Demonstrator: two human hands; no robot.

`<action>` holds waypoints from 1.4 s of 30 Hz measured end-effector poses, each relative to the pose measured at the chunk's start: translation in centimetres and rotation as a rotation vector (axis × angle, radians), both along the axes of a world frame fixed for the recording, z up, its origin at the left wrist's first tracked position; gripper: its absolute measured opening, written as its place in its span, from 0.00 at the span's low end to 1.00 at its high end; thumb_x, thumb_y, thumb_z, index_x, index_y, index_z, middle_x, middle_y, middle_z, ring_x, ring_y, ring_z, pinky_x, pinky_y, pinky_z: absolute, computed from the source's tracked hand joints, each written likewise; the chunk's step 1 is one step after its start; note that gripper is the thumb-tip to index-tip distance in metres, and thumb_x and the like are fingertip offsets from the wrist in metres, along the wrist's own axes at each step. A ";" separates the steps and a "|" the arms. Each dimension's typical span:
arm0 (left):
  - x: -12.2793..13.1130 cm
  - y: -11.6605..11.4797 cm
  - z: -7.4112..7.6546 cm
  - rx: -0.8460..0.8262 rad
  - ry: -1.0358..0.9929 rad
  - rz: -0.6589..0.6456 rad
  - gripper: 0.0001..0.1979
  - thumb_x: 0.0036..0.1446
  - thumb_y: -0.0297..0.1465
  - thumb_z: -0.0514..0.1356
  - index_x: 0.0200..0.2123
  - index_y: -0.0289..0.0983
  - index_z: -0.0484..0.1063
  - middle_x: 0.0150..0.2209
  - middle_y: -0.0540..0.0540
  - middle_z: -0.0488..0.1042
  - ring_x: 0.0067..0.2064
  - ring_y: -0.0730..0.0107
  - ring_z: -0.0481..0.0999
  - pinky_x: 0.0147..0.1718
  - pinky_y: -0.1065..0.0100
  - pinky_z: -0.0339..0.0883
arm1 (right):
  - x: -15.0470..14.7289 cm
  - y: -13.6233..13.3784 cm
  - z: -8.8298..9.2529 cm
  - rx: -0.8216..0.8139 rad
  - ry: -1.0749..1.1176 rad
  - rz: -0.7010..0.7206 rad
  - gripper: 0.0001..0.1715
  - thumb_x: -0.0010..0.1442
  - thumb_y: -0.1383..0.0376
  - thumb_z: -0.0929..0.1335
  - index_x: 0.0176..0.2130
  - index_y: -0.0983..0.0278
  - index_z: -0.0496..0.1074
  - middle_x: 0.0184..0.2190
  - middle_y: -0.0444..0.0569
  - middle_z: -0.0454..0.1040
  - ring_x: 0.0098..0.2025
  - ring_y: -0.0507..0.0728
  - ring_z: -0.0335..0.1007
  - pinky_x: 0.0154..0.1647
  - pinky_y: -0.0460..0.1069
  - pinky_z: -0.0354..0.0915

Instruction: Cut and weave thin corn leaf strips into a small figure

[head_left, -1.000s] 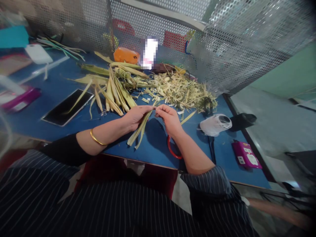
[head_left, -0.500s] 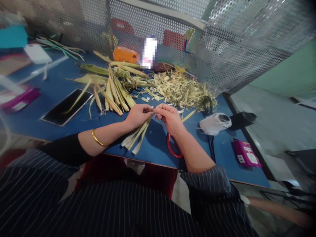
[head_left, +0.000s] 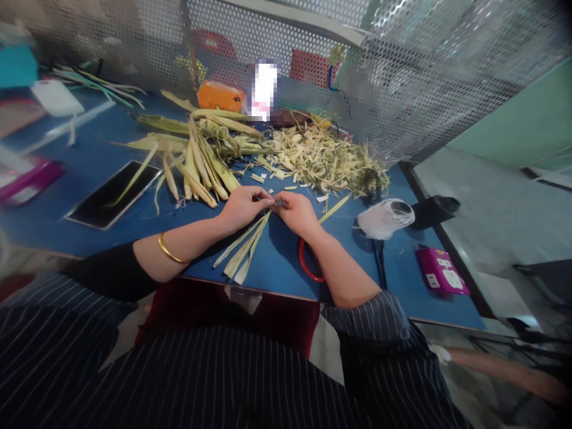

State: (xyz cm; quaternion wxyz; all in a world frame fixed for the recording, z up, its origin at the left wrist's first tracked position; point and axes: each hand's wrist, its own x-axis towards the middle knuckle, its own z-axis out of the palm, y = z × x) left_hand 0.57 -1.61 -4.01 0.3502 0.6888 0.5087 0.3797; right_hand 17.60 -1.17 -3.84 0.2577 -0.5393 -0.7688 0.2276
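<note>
My left hand (head_left: 243, 208) is closed in a pinch on the upper end of a small bunch of corn husk strips (head_left: 245, 253), which fan down toward the table's front edge. The fingertips of my right hand (head_left: 296, 211) meet it there, also pinched; a small greyish bit shows between them, too small to name. Under my right wrist lies a red handle loop (head_left: 308, 265), its other end hidden. Beyond my left hand rest longer corn husks (head_left: 208, 158). Past my right hand is a heap of shredded husk scraps (head_left: 326, 155).
On the blue table (head_left: 277, 280) a phone (head_left: 114, 193) lies at left. To the right stand a white netted roll of thread (head_left: 386, 218), a black cylinder (head_left: 435, 211) and a purple packet (head_left: 442, 271). An orange packet (head_left: 221, 96) sits before the perforated metal screen (head_left: 250, 36).
The view has shifted slightly, so most things sit further left. My right fingers have turned and closed in nearer my left fingertips. The loose ends of the husk strips have swung a little.
</note>
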 end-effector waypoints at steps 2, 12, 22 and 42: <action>0.2 -0.1 0.1 -0.118 -0.100 -0.041 0.05 0.55 0.31 0.62 0.30 0.34 0.75 0.23 0.50 0.73 0.24 0.75 0.69 0.26 0.72 0.62 | -0.1 -0.1 0.2 0.007 -0.053 0.005 0.07 0.55 0.66 0.67 0.34 0.63 0.76 0.24 0.43 0.70 0.27 0.52 0.60 0.29 0.47 0.52; 0.7 0.0 0.7 -0.388 -0.283 -0.160 0.08 0.61 0.25 0.55 0.28 0.34 0.65 0.24 0.49 0.73 0.20 0.79 0.70 0.20 0.75 0.63 | 0.7 -0.2 1.3 -0.256 0.296 0.130 0.15 0.49 0.64 0.69 0.37 0.62 0.62 0.19 0.35 0.64 0.22 0.50 0.62 0.26 0.46 0.56; 0.5 0.1 0.9 -0.422 -0.233 -0.163 0.06 0.50 0.23 0.59 0.22 0.33 0.71 0.19 0.51 0.70 0.18 0.79 0.67 0.21 0.74 0.64 | 0.0 -0.3 1.5 -0.268 0.692 0.222 0.11 0.54 0.60 0.68 0.34 0.61 0.63 0.18 0.36 0.67 0.21 0.48 0.65 0.29 0.46 0.61; -0.7 1.0 0.6 -0.414 -0.147 -0.404 0.07 0.45 0.22 0.57 0.23 0.33 0.75 0.22 0.48 0.73 0.22 0.76 0.71 0.27 0.72 0.68 | -0.2 -0.3 0.7 -0.107 0.627 0.188 0.06 0.58 0.61 0.67 0.37 0.58 0.64 0.22 0.38 0.67 0.25 0.51 0.67 0.31 0.49 0.64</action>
